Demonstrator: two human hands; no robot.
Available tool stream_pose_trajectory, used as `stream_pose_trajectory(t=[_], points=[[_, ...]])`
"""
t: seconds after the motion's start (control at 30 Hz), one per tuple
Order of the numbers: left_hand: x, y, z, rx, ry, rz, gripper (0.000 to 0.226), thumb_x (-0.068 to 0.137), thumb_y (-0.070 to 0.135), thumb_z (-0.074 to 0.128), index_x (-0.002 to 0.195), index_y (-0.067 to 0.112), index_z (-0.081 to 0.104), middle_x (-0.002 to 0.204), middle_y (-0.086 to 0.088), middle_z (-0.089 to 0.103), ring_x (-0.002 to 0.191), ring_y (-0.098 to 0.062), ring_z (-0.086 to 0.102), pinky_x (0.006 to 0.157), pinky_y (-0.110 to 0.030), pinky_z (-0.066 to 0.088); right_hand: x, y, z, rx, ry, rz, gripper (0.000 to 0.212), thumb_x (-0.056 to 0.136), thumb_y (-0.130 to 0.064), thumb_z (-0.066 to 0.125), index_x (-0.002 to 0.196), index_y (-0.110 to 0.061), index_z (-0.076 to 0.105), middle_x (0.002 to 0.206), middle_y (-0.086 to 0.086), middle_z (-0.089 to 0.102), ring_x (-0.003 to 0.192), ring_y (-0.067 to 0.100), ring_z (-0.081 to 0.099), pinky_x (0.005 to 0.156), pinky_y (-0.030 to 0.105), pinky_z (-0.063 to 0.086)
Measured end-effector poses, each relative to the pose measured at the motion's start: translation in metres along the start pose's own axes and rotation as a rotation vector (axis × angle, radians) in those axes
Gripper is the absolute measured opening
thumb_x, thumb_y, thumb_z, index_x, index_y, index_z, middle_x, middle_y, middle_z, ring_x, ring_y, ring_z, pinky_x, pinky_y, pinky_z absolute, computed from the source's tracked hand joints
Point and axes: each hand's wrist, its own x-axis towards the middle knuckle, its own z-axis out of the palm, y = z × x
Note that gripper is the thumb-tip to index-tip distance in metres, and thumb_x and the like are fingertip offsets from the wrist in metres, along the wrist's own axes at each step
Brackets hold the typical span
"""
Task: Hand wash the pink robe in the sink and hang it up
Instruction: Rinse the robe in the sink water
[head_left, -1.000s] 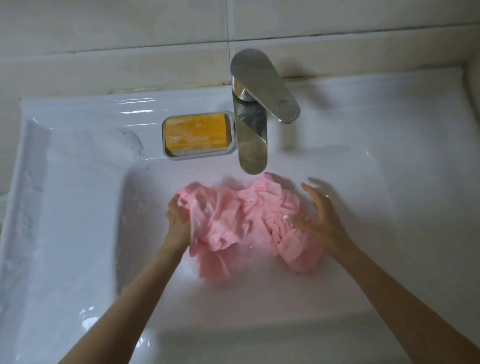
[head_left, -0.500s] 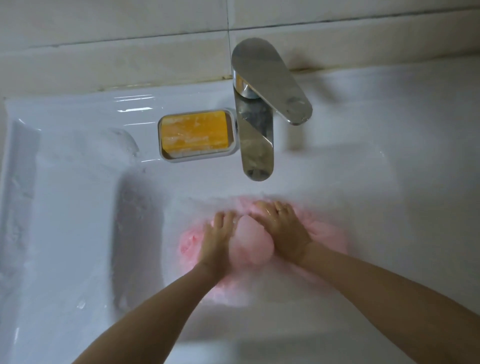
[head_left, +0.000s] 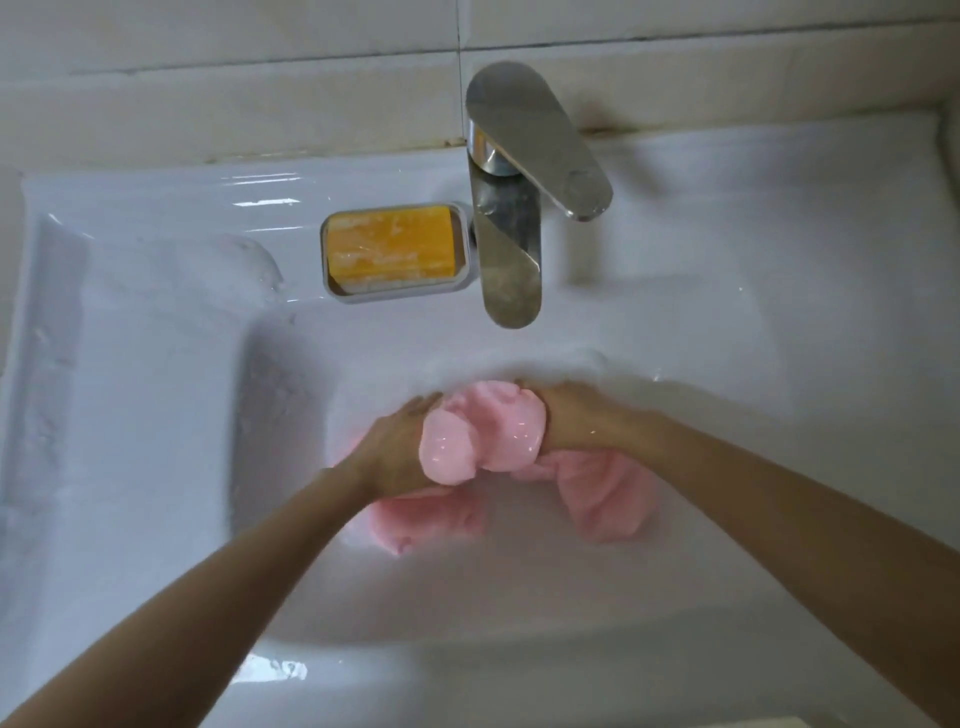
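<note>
In the white ceramic sink (head_left: 156, 364), the left hand (head_left: 397, 449) is squeezing the soaked pink fabric robe (head_left: 483, 436) against the right hand (head_left: 569, 421), fingers (head_left: 425, 405) curled round a wad they were pressing flat moments ago, meaning washing is continuing, hanging still ahead.

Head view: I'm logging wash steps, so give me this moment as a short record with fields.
robe: pink robe, wet, bunched between both hands, the rest lying in the sink
left hand: grips the bunch's left side
right hand: grips its right side
soap: orange bar in a dish beside the faucet
water: no stream visible
</note>
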Motion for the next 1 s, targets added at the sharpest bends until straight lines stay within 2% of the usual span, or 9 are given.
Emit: stream_pose_trajectory(t=[0.13, 0.23, 0.33, 0.43, 0.53, 0.67, 0.87, 0.93, 1.0], points=[[-0.021, -0.019, -0.029, 0.055, 0.083, 0.026, 0.089, 0.051, 0.074, 0.044, 0.125, 0.026, 0.047, 0.119, 0.006, 0.05, 0.111, -0.019, 0.049, 0.081, -0.041, 0.049, -0.028, 0.013, -0.026, -0.23, 0.072, -0.107, 0.073, 0.068, -0.063, 0.07, 0.128, -0.033, 0.043, 0.12, -0.008, 0.058, 0.109, 0.021, 0.057, 0.076, 0.028, 0.037], [-0.028, -0.042, -0.043, 0.114, 0.068, -0.177, 0.092, 0.058, 0.079, 0.051, 0.127, 0.018, 0.052, 0.126, -0.006, 0.047, 0.115, -0.03, 0.048, 0.091, -0.045, 0.045, -0.035, 0.029, -0.034, -0.392, 0.076, 0.01, 0.071, 0.076, -0.053, 0.068, 0.134, -0.027, 0.039, 0.134, 0.004, 0.045, 0.125, 0.028, 0.044, 0.095, 0.034, 0.036], [-0.034, -0.038, -0.037, 0.421, 0.146, -0.308, 0.069, 0.079, 0.04, 0.065, 0.137, 0.014, 0.039, 0.141, -0.013, 0.032, 0.122, -0.037, 0.039, 0.094, -0.05, 0.043, -0.04, 0.026, -0.02, -0.662, 0.175, 0.133, 0.097, 0.075, -0.055, 0.067, 0.149, -0.022, 0.014, 0.155, 0.019, 0.007, 0.143, 0.037, 0.012, 0.112, 0.061, 0.01], [-0.035, -0.011, -0.023, 0.377, 0.472, -0.122, 0.064, 0.059, 0.001, 0.062, 0.123, 0.005, 0.053, 0.136, -0.024, 0.043, 0.116, -0.043, 0.048, 0.089, -0.055, 0.042, -0.035, 0.006, 0.007, -0.622, 0.294, 0.056, 0.128, 0.065, -0.061, 0.072, 0.149, -0.024, -0.017, 0.156, 0.019, -0.016, 0.144, 0.038, -0.014, 0.107, 0.067, -0.008], [-0.034, 0.016, 0.004, 0.117, 0.499, 0.135, 0.044, 0.063, 0.004, 0.045, 0.104, 0.004, 0.062, 0.128, -0.017, 0.056, 0.118, -0.035, 0.051, 0.101, -0.046, 0.037, -0.013, -0.003, 0.033, -0.689, 0.255, 0.132, 0.113, 0.064, -0.055, 0.076, 0.15, -0.017, 0.014, 0.148, 0.025, 0.027, 0.141, 0.039, 0.019, 0.108, 0.067, -0.001], [-0.029, 0.003, 0.049, 0.205, 0.238, 0.016, 0.082, 0.072, 0.055, 0.06, 0.127, -0.005, 0.047, 0.132, -0.021, 0.052, 0.125, -0.043, 0.046, 0.098, -0.069, 0.031, -0.003, -0.009, 0.038, -0.594, 0.393, 0.043, 0.024, 0.085, -0.023, 0.055, 0.108, -0.019, 0.061, 0.111, 0.006, 0.062, 0.108, 0.028, 0.05, 0.095, 0.044, 0.027], [-0.038, -0.02, 0.054, 0.039, 0.212, -0.112, 0.133, 0.045, 0.088, 0.051, 0.147, 0.016, 0.006, 0.154, -0.025, 0.012, 0.144, -0.038, 0.002, 0.102, -0.064, 0.002, -0.054, -0.05, 0.029, -0.199, 0.701, -0.086, 0.037, 0.049, -0.025, 0.08, 0.085, -0.024, 0.071, 0.108, 0.016, 0.057, 0.114, 0.048, 0.051, 0.095, 0.072, 0.029], [-0.042, -0.021, 0.058, -0.096, 0.241, -0.123, 0.123, 0.05, 0.082, 0.062, 0.147, 0.017, 0.024, 0.152, -0.026, 0.018, 0.143, -0.043, 0.003, 0.1, -0.045, 0.017, -0.08, -0.079, 0.019, 0.165, 0.739, -0.223, 0.046, 0.052, -0.02, 0.071, 0.098, -0.019, 0.07, 0.115, 0.016, 0.053, 0.104, 0.042, 0.057, 0.086, 0.056, 0.048], [-0.049, -0.019, 0.055, -0.304, 0.351, -0.076, 0.07, 0.056, 0.065, 0.078, 0.118, 0.04, 0.058, 0.13, -0.015, 0.056, 0.128, -0.035, 0.044, 0.099, -0.052, 0.039, -0.104, -0.106, 0.006, 0.556, 0.634, -0.295, 0.057, 0.06, -0.01, 0.07, 0.116, -0.016, 0.066, 0.123, 0.006, 0.046, 0.109, 0.025, 0.053, 0.091, 0.032, 0.048]])
